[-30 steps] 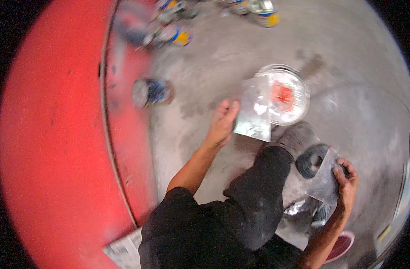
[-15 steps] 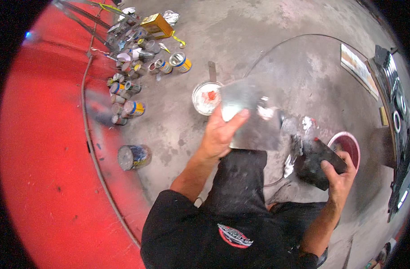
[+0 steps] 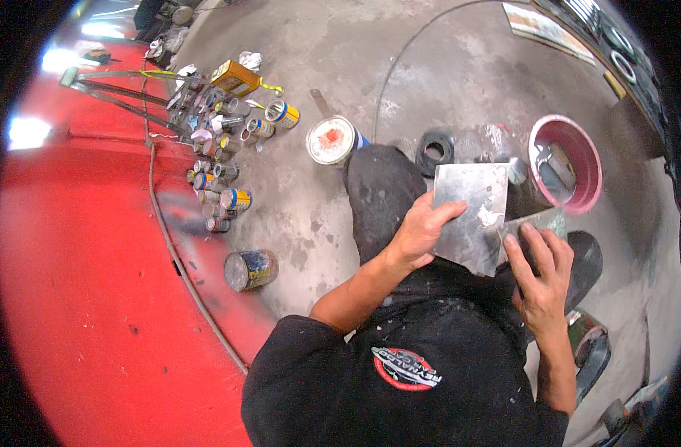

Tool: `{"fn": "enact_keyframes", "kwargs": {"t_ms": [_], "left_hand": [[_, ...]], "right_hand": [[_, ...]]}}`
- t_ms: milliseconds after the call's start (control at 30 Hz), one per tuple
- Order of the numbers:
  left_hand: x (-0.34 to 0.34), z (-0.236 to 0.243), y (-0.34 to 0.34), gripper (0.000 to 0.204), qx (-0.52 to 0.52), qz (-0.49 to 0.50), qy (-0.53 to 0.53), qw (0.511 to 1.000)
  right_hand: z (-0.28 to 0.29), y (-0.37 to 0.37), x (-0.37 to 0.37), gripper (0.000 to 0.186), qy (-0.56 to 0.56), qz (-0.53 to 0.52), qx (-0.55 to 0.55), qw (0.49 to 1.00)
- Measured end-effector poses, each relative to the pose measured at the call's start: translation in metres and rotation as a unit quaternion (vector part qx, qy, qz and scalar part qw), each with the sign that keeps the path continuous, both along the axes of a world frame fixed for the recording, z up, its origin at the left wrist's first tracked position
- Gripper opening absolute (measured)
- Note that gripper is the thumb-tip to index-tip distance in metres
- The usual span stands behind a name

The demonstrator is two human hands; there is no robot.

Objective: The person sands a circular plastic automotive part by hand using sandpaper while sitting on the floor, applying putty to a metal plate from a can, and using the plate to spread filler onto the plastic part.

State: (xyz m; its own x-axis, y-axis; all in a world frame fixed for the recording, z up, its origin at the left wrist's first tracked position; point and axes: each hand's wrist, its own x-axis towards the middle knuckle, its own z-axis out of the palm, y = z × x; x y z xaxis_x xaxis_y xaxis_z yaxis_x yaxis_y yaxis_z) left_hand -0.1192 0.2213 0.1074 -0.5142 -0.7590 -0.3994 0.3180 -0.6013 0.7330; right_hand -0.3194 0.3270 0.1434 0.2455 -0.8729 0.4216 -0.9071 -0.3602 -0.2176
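Note:
My left hand (image 3: 428, 231) is closed on a grey square metal plate (image 3: 467, 223), its thumb on the upper face, which carries whitish smudges. Beside it, my right hand (image 3: 541, 279) has its fingers curled on a second thin plate (image 3: 533, 222), partly hidden under the first plate and the fingers. Beyond my bent dark-trousered knee stands a round can (image 3: 320, 147) with a white top and a red blob on it. A dark ring (image 3: 430, 167) lies on the floor to the right of that knee.
Several used cans (image 3: 236, 199) crowd the floor along a red wall (image 3: 94, 298) on the left, with a yellow rectangular tin (image 3: 237, 78) behind them and a lone dark can (image 3: 243, 270) nearer. A pink basin (image 3: 592, 179) holding tools sits right. Panels (image 3: 549, 33) line the far right.
My hands have drawn closer together, bringing the second plate under the edge of the square one. The view has shifted, so the basin now shows beyond my right hand.

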Motion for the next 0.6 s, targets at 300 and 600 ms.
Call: {"fn": "enact_keyframes", "kwargs": {"t_ms": [300, 600], "left_hand": [[0.010, -0.013, 0.013, 0.031, -0.064, 0.030, -0.057, 0.996], [0.008, -0.005, 0.017, 0.029, -0.219, -0.017, -0.176, 0.959]], "right_hand": [[-0.032, 0.005, -0.026, 0.040, 0.157, 0.013, 0.057, 0.986], [-0.025, -0.010, 0.000, 0.062, -0.120, -0.039, 0.091, 0.988]]}}
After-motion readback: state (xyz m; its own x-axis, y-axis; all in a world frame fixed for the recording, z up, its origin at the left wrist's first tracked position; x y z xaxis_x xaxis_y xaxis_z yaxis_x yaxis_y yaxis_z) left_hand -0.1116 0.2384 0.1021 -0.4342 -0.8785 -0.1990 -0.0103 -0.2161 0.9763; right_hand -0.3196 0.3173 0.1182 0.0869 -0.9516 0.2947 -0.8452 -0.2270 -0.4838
